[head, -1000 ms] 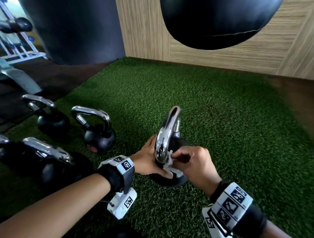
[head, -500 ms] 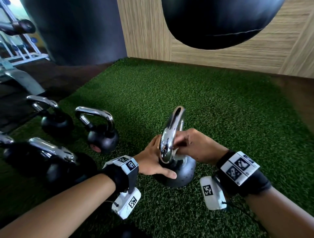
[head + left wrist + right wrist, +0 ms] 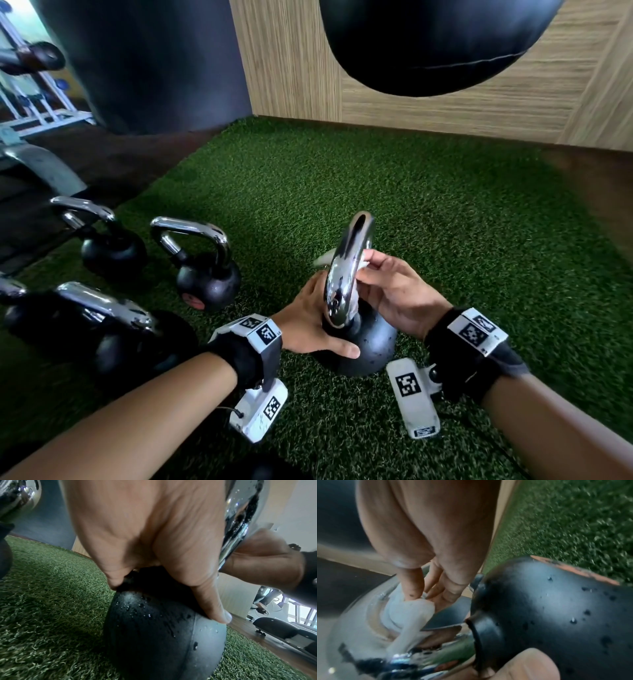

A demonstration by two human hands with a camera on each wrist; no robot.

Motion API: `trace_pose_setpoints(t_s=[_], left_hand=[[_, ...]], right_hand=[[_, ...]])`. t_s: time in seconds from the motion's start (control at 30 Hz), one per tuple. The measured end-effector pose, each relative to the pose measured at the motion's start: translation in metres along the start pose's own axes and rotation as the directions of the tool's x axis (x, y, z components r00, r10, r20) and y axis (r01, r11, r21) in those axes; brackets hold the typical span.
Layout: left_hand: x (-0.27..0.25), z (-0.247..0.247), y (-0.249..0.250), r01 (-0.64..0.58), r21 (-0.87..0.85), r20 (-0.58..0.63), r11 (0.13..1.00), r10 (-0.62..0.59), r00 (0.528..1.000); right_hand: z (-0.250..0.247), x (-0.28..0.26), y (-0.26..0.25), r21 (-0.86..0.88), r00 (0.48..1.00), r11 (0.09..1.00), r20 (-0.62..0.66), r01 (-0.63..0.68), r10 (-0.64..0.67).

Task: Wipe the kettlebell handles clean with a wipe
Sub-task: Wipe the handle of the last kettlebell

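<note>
A black kettlebell (image 3: 371,346) with a chrome handle (image 3: 347,270) stands on the green turf in front of me. My left hand (image 3: 313,323) grips the top of its wet ball (image 3: 154,628), thumb along the front. My right hand (image 3: 390,284) pinches a white wipe (image 3: 407,614) against the inner side of the handle, about halfway up. A corner of the wipe (image 3: 323,260) pokes out on the handle's left side. Water drops dot the ball (image 3: 556,608).
Two smaller kettlebells (image 3: 205,267) (image 3: 106,243) stand to the left, and bigger ones (image 3: 102,325) sit nearer at the left edge. Two black punch bags (image 3: 428,44) (image 3: 144,58) hang ahead before a wooden wall (image 3: 479,109). Turf (image 3: 462,222) spreads to the right.
My right hand has slid the wipe up the handle from its base to mid-height and turned palm-up. The left hand stays on the ball.
</note>
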State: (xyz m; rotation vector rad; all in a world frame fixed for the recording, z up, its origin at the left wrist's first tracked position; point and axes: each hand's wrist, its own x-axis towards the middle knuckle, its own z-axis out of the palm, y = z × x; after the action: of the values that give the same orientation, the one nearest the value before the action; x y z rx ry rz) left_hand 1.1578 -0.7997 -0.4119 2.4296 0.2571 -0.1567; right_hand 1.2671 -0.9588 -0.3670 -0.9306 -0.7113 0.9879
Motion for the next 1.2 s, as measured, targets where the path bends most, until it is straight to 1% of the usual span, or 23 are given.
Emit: trace_pose_setpoints(t_s=[0.07,0.17,0.2,0.23,0.27,0.3,0.33,0.37,0.43,0.5,0.53,0.6,0.7,0.77,0.87,0.93,1.0,1.07,1.2], left_hand=[[-0.001,0.001,0.0,-0.015,-0.015,-0.01,1.0,0.015,1.0],[0.0,0.001,-0.002,0.005,0.004,-0.017,1.0,-0.005,1.0],[-0.001,0.001,-0.003,0.016,0.0,-0.021,1.0,-0.016,1.0],[-0.001,0.001,-0.003,0.017,-0.001,-0.025,1.0,-0.017,1.0],[-0.001,0.002,-0.003,0.012,0.004,-0.03,1.0,-0.012,0.999],[-0.001,0.002,-0.003,0.0,0.018,-0.037,1.0,0.001,0.999],[-0.001,0.002,-0.002,-0.014,0.033,-0.045,0.999,0.015,0.999],[0.0,0.001,-0.002,-0.017,0.045,-0.049,0.999,0.019,0.999],[-0.001,0.002,-0.001,-0.005,0.055,-0.047,0.998,0.008,0.999],[-0.002,0.001,0.0,0.006,0.062,-0.041,0.998,-0.004,0.999],[-0.002,0.001,0.0,0.011,0.069,-0.037,0.998,-0.008,0.999],[-0.001,0.001,-0.001,0.016,0.093,-0.029,0.996,-0.013,0.999],[-0.001,0.001,-0.003,0.045,0.081,-0.014,0.996,-0.044,0.999],[0.0,0.001,-0.006,0.055,0.068,-0.007,0.996,-0.054,0.998],[0.0,0.0,-0.008,0.028,0.093,0.013,0.995,-0.029,0.999],[0.0,-0.001,-0.007,0.036,0.093,0.031,0.995,-0.039,0.999],[0.0,-0.001,-0.006,0.046,0.083,0.026,0.996,-0.048,0.999],[-0.001,-0.002,-0.004,0.044,0.088,0.022,0.995,-0.046,0.999],[-0.001,-0.001,-0.004,0.039,0.08,0.02,0.996,-0.041,0.999]], right_hand=[[0.001,0.003,0.004,0.061,0.999,0.998,-0.029,0.026,-0.024],[0.004,0.005,0.007,0.07,0.996,0.994,-0.031,0.081,-0.079],[0.005,0.007,0.008,0.071,0.99,0.99,-0.078,0.123,-0.117],[0.005,0.01,0.009,0.072,0.974,0.982,-0.153,0.177,-0.165],[0.004,0.013,0.009,0.067,0.946,0.97,-0.245,0.234,-0.212],[0.004,0.017,0.01,0.049,0.91,0.958,-0.329,0.282,-0.251],[0.004,0.019,0.011,0.006,0.877,0.95,-0.387,0.312,-0.286],[0.004,0.02,0.013,-0.055,0.851,0.943,-0.416,0.327,-0.32],[0.002,0.018,0.016,-0.189,0.819,0.92,-0.419,0.343,-0.392],[0.004,0.016,0.017,-0.323,0.783,0.878,-0.411,0.354,-0.467],[0.004,0.017,0.016,-0.389,0.753,0.853,-0.425,0.349,-0.502],[0.001,0.023,0.015,-0.486,0.688,0.813,-0.47,0.321,-0.553],[-0.003,0.033,0.014,-0.646,0.598,0.728,-0.497,0.229,-0.629],[-0.004,0.034,0.018,-0.721,0.557,0.671,-0.49,0.173,-0.67],[-0.005,0.036,0.018,-0.807,0.515,0.585,-0.47,0.08,-0.717],[-0.008,0.039,0.013,-0.843,0.495,0.538,-0.468,-0.002,-0.732],[-0.011,0.044,0.008,-0.838,0.486,0.543,-0.494,-0.047,-0.721],[-0.012,0.048,0.007,-0.829,0.491,0.551,-0.52,-0.094,-0.699],[-0.015,0.054,0.003,-0.8,0.52,0.564,-0.577,-0.203,-0.63]])
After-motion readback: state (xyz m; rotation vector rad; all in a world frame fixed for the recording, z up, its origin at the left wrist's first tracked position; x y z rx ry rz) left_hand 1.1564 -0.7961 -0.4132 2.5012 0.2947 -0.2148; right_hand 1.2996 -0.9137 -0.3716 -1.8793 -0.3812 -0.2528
